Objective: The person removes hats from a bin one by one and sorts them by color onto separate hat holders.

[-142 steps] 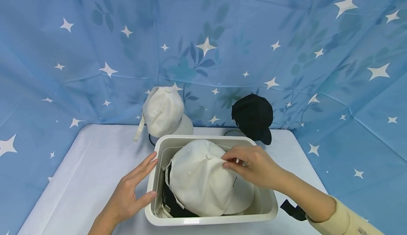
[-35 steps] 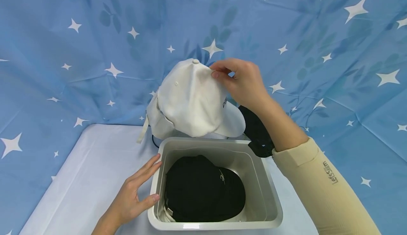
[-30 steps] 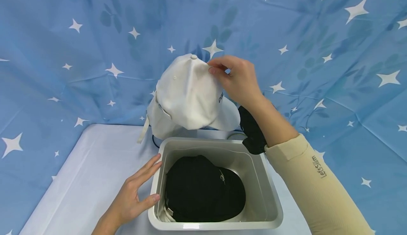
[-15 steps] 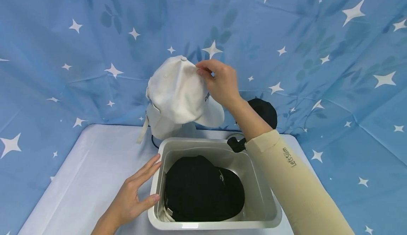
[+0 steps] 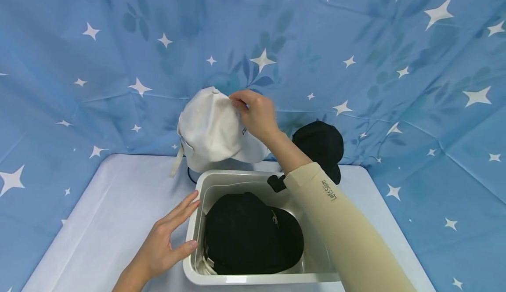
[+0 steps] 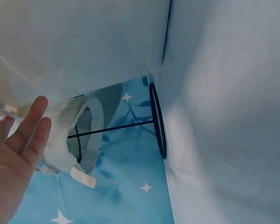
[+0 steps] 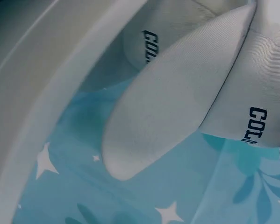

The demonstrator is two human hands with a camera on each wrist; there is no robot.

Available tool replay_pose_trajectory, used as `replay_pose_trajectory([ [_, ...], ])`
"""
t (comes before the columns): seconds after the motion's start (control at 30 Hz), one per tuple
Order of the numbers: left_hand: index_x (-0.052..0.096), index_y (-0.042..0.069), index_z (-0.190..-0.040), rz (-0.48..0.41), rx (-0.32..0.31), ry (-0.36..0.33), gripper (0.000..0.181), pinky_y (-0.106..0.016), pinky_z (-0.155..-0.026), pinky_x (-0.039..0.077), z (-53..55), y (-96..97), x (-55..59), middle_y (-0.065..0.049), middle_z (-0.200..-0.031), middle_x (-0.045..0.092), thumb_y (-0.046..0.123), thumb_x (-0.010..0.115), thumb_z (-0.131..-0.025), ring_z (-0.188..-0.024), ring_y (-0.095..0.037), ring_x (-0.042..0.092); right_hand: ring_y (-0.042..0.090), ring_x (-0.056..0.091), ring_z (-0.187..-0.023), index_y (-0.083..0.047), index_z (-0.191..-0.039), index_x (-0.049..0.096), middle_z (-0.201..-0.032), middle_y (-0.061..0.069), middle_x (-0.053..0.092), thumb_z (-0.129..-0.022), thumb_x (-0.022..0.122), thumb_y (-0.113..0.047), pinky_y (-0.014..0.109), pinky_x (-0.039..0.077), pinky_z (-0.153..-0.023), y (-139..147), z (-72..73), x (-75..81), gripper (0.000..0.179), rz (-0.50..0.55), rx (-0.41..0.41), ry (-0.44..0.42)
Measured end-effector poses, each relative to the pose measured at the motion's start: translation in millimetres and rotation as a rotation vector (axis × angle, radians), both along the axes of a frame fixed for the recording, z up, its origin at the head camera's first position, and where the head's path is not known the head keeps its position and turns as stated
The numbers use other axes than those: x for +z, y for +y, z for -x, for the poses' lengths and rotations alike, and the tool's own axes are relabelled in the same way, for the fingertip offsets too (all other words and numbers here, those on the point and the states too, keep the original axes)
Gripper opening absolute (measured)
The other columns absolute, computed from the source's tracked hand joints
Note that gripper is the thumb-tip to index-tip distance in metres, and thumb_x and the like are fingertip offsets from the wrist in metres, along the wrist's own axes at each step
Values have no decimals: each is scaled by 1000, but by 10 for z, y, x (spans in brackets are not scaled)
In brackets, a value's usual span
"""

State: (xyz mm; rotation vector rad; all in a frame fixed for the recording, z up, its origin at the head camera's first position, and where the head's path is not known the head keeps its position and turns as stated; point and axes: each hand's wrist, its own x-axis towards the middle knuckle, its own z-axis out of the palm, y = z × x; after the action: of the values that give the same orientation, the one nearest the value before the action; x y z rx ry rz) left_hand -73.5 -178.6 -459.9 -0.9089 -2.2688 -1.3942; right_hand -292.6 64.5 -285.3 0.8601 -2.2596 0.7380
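Observation:
My right hand (image 5: 257, 112) pinches a white baseball cap (image 5: 209, 129) by the crown near its top button. The cap hangs behind the bin, brim to the right. In the right wrist view, dark letters show on the held cap (image 7: 252, 93); behind it is a second white cap (image 7: 177, 23) with matching lettering. From the left wrist, a white cap (image 6: 58, 135) shows on a black wire stand (image 6: 157, 121). My left hand (image 5: 162, 239) has its fingers extended, fingertips at the left rim of a white bin (image 5: 257, 279). A black cap (image 5: 249, 235) lies inside the bin.
Another black cap (image 5: 318, 145) sits at the back right, partly behind my right forearm. A black strap (image 5: 276, 183) at my right wrist hangs over the bin's back rim. The white-covered table (image 5: 103, 221) meets a blue star-patterned curtain (image 5: 158, 63).
The right hand took the white cap out of the bin, uncovering the black one. Over the last second it moved left and then down, over the standing white cap. The left hand stayed at the rim.

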Motion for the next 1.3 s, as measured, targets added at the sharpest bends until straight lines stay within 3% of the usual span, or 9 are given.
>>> replay_pose_trajectory([
  [0.37,51,2,-153,-4,-5,-10,76,-17,-116,30,-6,-1,7,-16,-165,40,8,75,-81,-151,-20,41,26,73,-102,-4,-114,80,-111,10,78,-100,68,-5,37,58,-86,-66,73,-198,18,-34,-8,-81],
  [0.73,51,0,-153,-19,-14,18,77,-18,-117,31,11,-3,-5,-18,-164,40,7,75,-80,-150,-22,42,24,73,-101,-11,-118,80,-116,6,78,-102,68,-9,38,58,-79,-143,90,-349,21,-56,-58,-137],
  [1.0,51,0,-153,-19,-22,8,76,-18,-117,31,10,2,-13,-18,-165,40,7,75,-81,-151,-22,40,25,73,-91,-11,-118,80,-111,7,78,-102,67,-7,38,55,-68,-128,115,-429,22,-57,-62,-166],
  [1.3,51,0,-153,-18,-17,2,76,-18,-117,31,5,0,0,-18,-165,40,8,75,-81,-151,-22,40,25,73,-99,-10,-114,81,-113,5,78,-101,68,-9,39,58,-81,-148,131,-488,18,-80,-52,-199],
])
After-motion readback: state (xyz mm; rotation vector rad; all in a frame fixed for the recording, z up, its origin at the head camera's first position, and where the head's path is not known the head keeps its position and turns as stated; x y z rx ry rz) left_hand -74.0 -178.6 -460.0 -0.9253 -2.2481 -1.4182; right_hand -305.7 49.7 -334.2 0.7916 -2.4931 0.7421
